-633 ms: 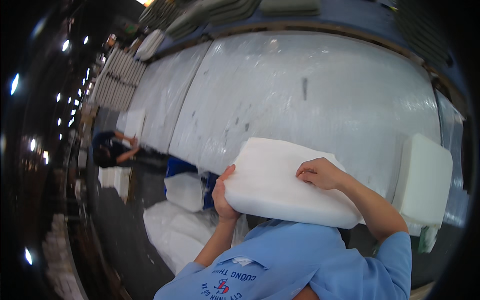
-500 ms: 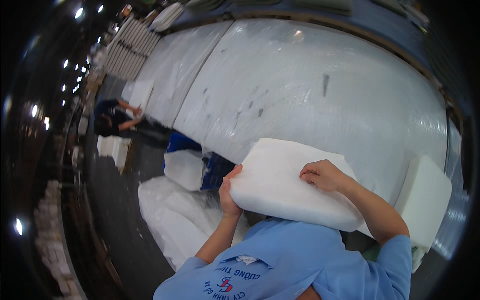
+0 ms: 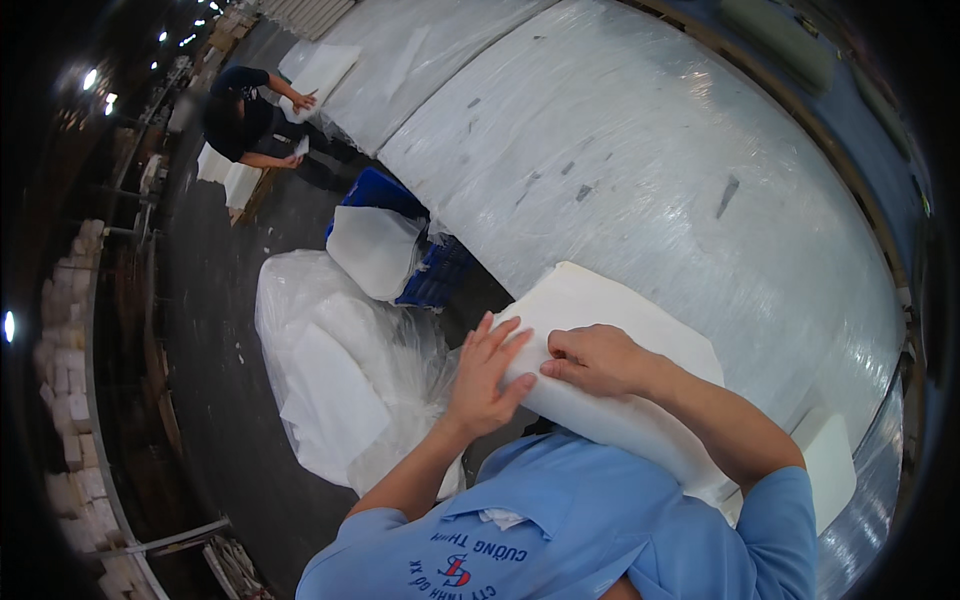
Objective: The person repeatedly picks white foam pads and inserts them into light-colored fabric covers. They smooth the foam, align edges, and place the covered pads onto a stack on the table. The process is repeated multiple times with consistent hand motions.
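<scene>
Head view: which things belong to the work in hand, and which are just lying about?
Apparently in use:
- white cushion
- left hand, open at its edge
- right hand over it

Apparently lying about:
- blue crate
- clear plastic bag
- second white cushion, far right

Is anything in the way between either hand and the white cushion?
Nothing visible. The open left hand is at the left end of the white cushion; the right hand is at its upper side, with no object in between.
</scene>
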Action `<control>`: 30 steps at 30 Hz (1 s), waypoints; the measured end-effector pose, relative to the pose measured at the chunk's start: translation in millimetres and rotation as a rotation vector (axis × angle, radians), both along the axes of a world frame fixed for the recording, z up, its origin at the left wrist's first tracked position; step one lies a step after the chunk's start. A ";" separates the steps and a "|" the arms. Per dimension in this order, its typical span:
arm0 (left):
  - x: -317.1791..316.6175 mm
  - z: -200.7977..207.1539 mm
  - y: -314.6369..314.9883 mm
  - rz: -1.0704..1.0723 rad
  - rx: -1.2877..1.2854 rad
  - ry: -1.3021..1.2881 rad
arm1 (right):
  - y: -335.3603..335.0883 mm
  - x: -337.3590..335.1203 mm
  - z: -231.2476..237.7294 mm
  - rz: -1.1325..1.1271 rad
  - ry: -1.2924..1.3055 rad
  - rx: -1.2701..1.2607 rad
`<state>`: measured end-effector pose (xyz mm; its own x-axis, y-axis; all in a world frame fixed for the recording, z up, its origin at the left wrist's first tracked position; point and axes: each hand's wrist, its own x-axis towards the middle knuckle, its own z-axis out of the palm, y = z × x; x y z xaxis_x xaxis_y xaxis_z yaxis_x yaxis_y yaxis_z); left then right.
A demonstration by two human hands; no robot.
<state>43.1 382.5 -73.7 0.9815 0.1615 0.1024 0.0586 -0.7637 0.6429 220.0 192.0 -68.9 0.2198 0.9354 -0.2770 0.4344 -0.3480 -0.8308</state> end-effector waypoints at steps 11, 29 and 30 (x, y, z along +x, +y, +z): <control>28.4 -5.1 -20.4 0.091 0.032 -0.054 | 0.5 16.8 -26.4 -0.137 0.006 -0.065; 22.5 -13.6 -19.0 0.086 0.221 0.089 | 9.1 -7.5 -40.3 -0.103 0.072 0.139; 21.3 -13.9 -20.1 0.085 0.244 0.127 | 8.4 -8.7 -38.3 -0.108 0.065 0.121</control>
<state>64.4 362.4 -87.6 0.9731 0.2290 0.0258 0.1967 -0.8840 0.4240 211.2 200.4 -107.2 0.3057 0.9348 -0.1806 0.3437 -0.2852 -0.8947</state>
